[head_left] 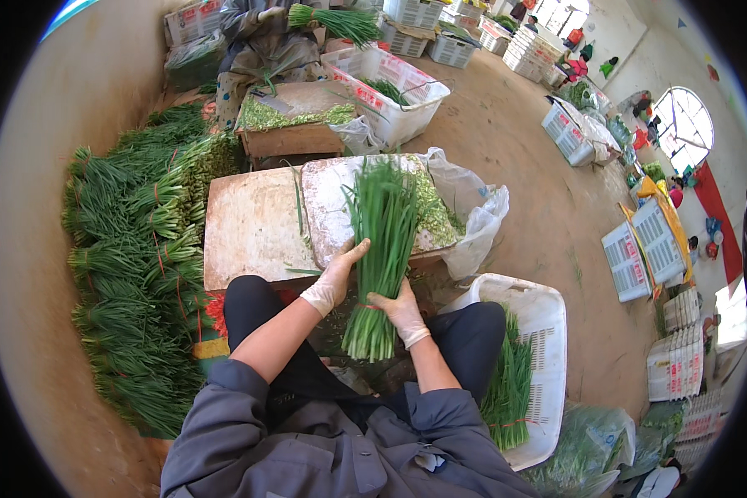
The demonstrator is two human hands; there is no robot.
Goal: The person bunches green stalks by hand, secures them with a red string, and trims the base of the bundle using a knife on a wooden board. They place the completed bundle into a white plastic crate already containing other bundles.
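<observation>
In front of me a thick bundle of green chives stands nearly upright, leafy tops away from me and pale stem ends close to my lap. My right hand, in a thin whitish glove, grips its lower part near a red band. Higher up on the left side, my gloved left hand holds the bundle too, its fingers partly hidden. Beyond the bundle lies a worn board with chive trimmings along its right side. A bare wooden board adjoins it on the left.
Banded chive bundles are heaped along the left wall. By my right knee, a white crate holds more chives. A plastic bag hangs at the board's right. Across from me, another person holds chives beside a white crate.
</observation>
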